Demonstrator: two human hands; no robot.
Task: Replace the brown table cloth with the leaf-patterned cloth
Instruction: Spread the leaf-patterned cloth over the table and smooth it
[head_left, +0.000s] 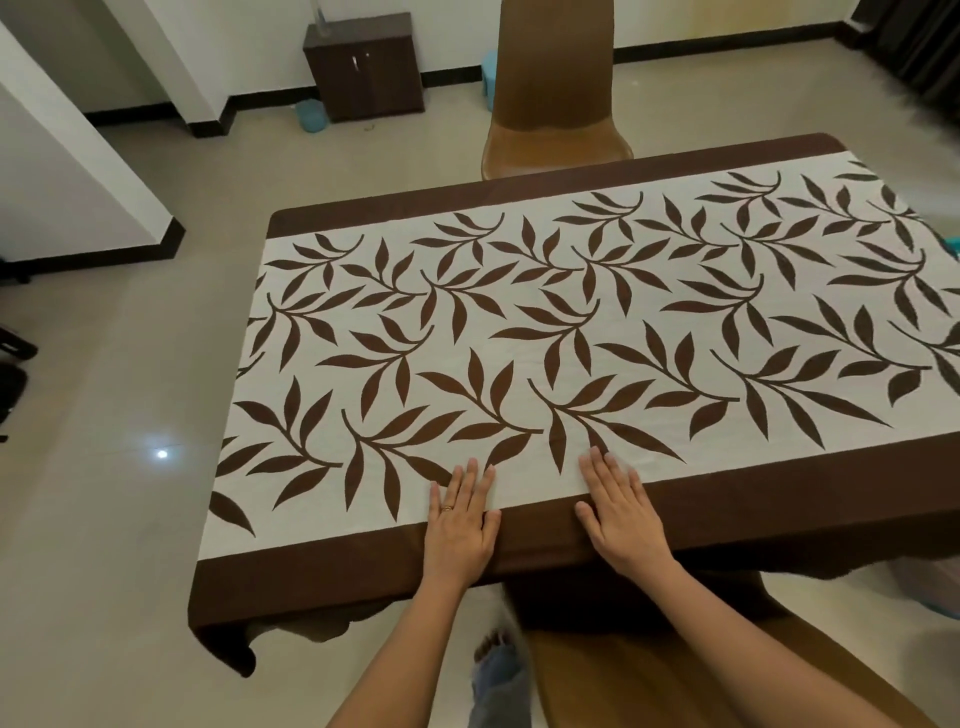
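Cream fabric printed with brown leaf sprays, bordered in plain dark brown: leaf-patterned cloth (571, 322) spread flat across the table (291, 618), covering all of the top in view, with its near border hanging over the near edge and one corner drooping at the near left. No separate brown table cloth to be seen anywhere; whether it lies underneath or elsewhere cannot be told. Left hand (460, 525) flat on the cloth, palm down, fingers straight and close together, a ring on one finger, grasping nothing. Right hand (621, 512) flat too, just beside the left along the near edge of the table, fingers extended onto the cream field, heel on the dark border, likewise grasping nothing. Judged from this: laying done, smoothing and squaring in hand, task close to finished. Next move likely calling for both palms to sweep outward from the middle of the near edge toward the corners, pressing lightly so as not to drag the cloth askew, then a check that the overhang matches on each side of the table. Brown chair (556, 104) standing at the far side of the table, another partly visible below the near edge.
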